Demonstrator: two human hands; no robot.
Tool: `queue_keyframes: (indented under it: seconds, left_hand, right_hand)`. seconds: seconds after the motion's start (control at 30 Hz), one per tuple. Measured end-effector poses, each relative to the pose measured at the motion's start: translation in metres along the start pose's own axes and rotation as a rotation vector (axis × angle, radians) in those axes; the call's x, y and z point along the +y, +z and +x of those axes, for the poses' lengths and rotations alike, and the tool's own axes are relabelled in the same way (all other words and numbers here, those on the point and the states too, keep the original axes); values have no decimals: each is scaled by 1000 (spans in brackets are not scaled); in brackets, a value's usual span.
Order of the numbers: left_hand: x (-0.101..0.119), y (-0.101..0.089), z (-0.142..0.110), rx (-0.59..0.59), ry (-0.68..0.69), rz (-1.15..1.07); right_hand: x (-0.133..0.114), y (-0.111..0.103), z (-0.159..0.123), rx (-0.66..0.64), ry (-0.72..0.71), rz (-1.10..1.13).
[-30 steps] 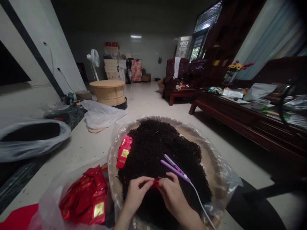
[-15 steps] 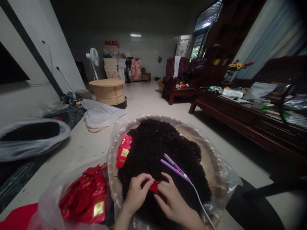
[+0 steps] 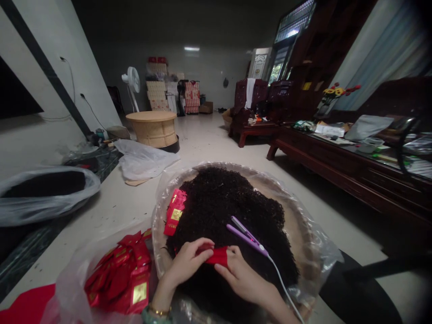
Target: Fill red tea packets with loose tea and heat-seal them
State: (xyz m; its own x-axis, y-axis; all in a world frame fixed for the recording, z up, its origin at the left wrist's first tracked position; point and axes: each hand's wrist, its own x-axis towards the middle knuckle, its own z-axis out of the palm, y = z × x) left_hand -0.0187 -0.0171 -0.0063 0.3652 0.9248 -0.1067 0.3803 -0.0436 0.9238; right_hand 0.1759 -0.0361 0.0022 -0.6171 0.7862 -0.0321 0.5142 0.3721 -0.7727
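Between my two hands is a small red packet [image 3: 218,257], held over a heap of dark dried tea leaves [image 3: 229,198]. My left hand [image 3: 192,258] pinches its left end between thumb and fingers. At the other end, my right hand [image 3: 241,272] grips it with the thumb below. A purple hair straightener [image 3: 248,238] lies on the leaves just beyond my right hand, its plates apart and its white cord trailing toward me. Several flat red packets [image 3: 174,212] rest at the left edge of the heap. The leaves lie in a round, plastic-lined basket [image 3: 300,225].
A clear bag of red packets [image 3: 121,274] stands at the lower left. Farther left is a plastic bag of dark leaves [image 3: 47,184]. A round wooden table [image 3: 151,128], a white fan [image 3: 132,81] and stacked boxes stand behind. A long dark wooden table [image 3: 337,166] runs along the right.
My hands have moved slightly apart, and more of the red packet shows between them, stretched sideways. My left wrist with its bracelet has come into view.
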Motion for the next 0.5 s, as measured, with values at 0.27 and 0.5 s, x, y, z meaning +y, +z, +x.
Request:
queue_keyframes:
  seconds: [0.27,0.5]
  left_hand:
    - [-10,-13,-3,-108,-100,-118]
    - [-10,-10,-9,-149,-124,-274]
  right_hand:
    - [11,4,-2,34,-2,219]
    - [12,3,-4,-97,-81,270]
